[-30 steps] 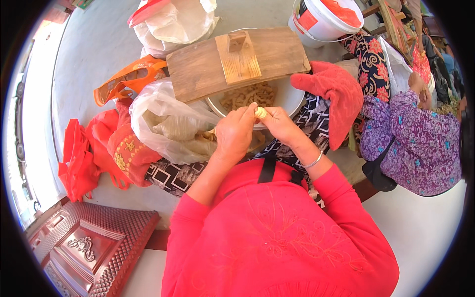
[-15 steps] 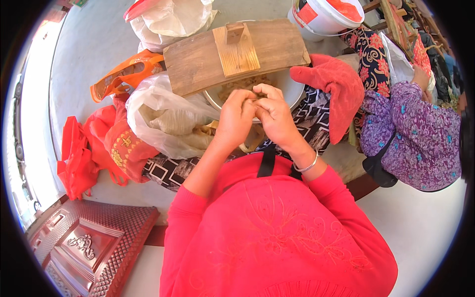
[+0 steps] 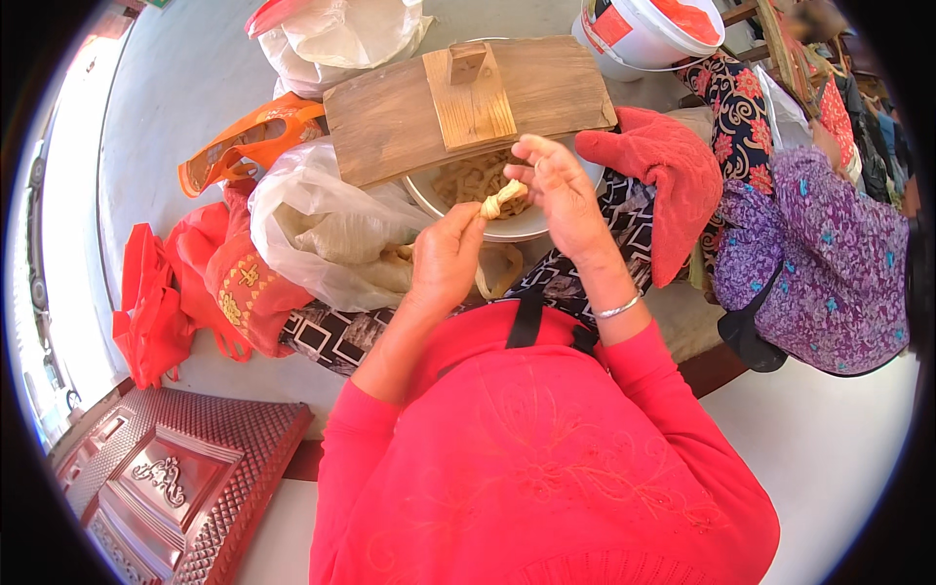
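My left hand [image 3: 446,258] pinches a knotted pale yellow strip [image 3: 498,202], its twisted end pointing up and right. Close by, my right hand [image 3: 565,200] has its fingers apart and curled, with the fingertips beside the strip's free end; whether they touch it is unclear. Beneath both hands is a white basin [image 3: 531,228] with many small tan pieces [image 3: 466,178] in it, too small to tell apart. A wooden board [image 3: 380,117] with a wooden block fixed on it lies across the far part of the basin and hides that side.
A clear plastic bag [image 3: 302,219] with tan contents lies left of the basin, near an orange bag [image 3: 244,146] and red bags [image 3: 151,302]. A red cloth [image 3: 673,185] drapes at the right. Beyond stands a white bucket [image 3: 624,44]. Another person's purple patterned sleeve [image 3: 829,253] is at right.
My hands have come apart, the right one moving up and right and its fingers opening. The knotted strip, hidden between the fingers before, now shows in my left hand.
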The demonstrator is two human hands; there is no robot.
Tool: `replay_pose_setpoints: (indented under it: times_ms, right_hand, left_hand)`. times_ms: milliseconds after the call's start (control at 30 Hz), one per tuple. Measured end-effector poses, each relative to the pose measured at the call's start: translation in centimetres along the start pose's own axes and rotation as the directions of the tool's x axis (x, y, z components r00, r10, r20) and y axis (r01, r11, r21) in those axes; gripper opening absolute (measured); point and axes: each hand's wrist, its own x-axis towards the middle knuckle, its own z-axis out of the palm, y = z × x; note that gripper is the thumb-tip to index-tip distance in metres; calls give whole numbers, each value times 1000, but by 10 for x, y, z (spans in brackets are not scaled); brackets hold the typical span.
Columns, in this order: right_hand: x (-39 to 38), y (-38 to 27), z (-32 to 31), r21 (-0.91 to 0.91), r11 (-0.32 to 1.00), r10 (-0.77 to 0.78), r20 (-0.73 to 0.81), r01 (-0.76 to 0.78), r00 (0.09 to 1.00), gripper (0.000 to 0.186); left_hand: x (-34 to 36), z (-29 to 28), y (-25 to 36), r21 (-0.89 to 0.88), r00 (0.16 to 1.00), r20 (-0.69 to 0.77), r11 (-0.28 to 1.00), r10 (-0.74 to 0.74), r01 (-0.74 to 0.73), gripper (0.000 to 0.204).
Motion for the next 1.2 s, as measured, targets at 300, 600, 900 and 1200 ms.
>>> replay_pose_setpoints:
  times_ms: [300,600,900,1200]
  right_hand:
    - [9,-31,-12,-728,685,214,244,33,946,20]
    - [22,-64,-8,-659,726,-22,263,196,965,20]
    - [48,-55,-13,-547,827,289,222,-127,931,20]
    - [88,-21,-6,-776,582,-141,196,242,970,14]
  left_hand:
    - [20,1,16,285,976,-60,941,208,-183,18]
    - [32,-25,31,300,930,49,882,365,-362,12]
    - [67,-44,19,-355,957,282,920,-66,169,23]
    - [125,-52,-10,-338,987,90,928,-132,155,12]
